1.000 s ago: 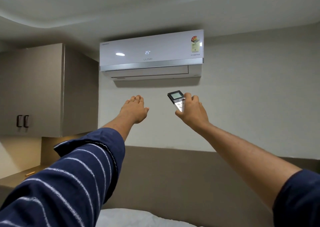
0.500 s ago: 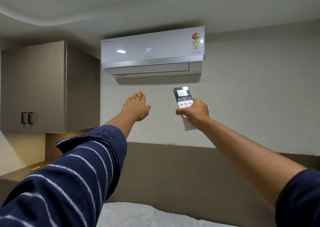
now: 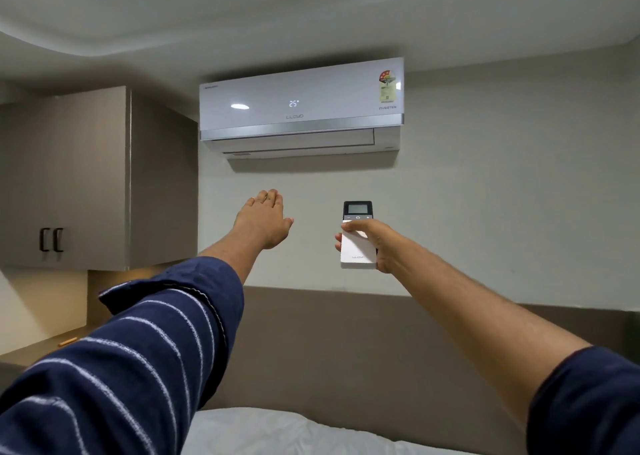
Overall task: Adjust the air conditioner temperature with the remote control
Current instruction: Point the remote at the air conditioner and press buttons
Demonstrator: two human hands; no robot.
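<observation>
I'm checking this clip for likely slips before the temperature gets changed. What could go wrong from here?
1. The right hand holds the remote control upright, its face toward the person; the signal may miss the air conditioner, leaving the display at 25.
2. The thumb lies just under the minus, power and plus buttons; it could hit power.
3. Both arms are stretched out, so aim may waver.

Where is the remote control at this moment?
In the head view the remote control is right of centre, held upright in the right hand, below the air conditioner and right of the open left hand.
</observation>
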